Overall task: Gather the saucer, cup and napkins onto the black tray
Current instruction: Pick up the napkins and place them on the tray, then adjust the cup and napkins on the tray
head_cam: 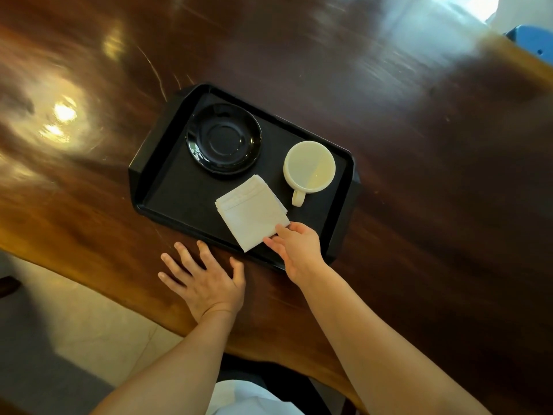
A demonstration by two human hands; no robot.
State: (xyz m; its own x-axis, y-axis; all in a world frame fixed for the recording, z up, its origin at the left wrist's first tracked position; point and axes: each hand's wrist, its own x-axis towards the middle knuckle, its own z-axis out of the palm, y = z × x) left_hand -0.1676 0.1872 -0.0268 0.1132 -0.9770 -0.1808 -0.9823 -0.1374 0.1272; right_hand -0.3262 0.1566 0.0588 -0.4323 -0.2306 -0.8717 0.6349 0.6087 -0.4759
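A black tray (167,187) lies on the dark wooden table. On it stand a glossy black saucer (223,138) at the far left and an empty cream cup (309,167) at the right, handle toward me. A stack of white napkins (251,212) lies on the tray's near part, one corner reaching over the near rim. My right hand (296,248) pinches the stack's near right corner between thumb and fingers. My left hand (203,278) rests flat on the table with fingers spread, just outside the tray's near rim, holding nothing.
The wooden table (419,145) stretches wide around the tray, its near edge running diagonally past my forearms. Pale floor tiles (74,319) show at the lower left. A blue object (535,40) sits beyond the table's far right edge.
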